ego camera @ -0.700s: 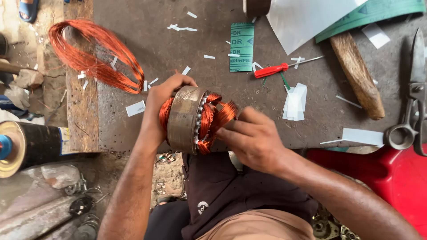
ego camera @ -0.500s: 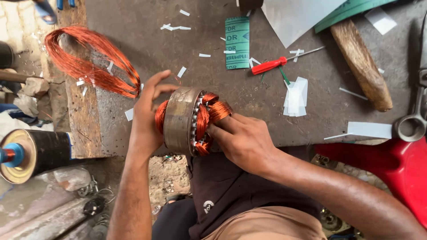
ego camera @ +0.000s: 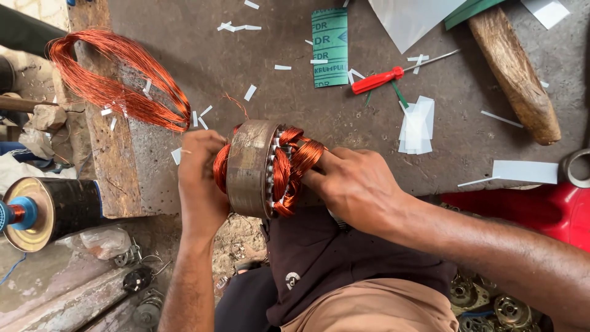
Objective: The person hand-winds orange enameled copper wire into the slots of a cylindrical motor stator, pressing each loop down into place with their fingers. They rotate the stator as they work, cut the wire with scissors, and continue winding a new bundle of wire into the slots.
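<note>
1. Nearest the camera, I saw a dark apron (ego camera: 319,258) over tan trousers (ego camera: 375,307), with small metal parts (ego camera: 491,304) on the ground at the lower right.
2. My left hand (ego camera: 200,184) was clenched around the far side of the round grey metal motor stator wound with copper wire (ego camera: 258,169), fingers curled over its rim.
3. My right hand (ego camera: 356,187) was closed on the copper coils (ego camera: 298,157) bulging from the stator's right face, fingertips pressed into the windings.
4. The stator stood on edge at the near edge of the grey workbench (ego camera: 276,92), between both hands and above my lap.
5. To the left, a black cylindrical spool with a brass-coloured end (ego camera: 52,212) lay beside a rough wooden plank (ego camera: 110,160).
6. Further out, a loose hank of bare copper wire (ego camera: 117,83) lay across the plank and bench.
7. To the right, white paper strips (ego camera: 418,126) lay near a red-handled screwdriver (ego camera: 387,77), with a brown wooden mallet handle (ego camera: 513,71) beyond.
8. A green printed sheet (ego camera: 330,46) lay at the far side, white paper scraps (ego camera: 236,27) scattered around it.
9. A red plastic object (ego camera: 541,209) sat just under the bench's right edge.
</note>
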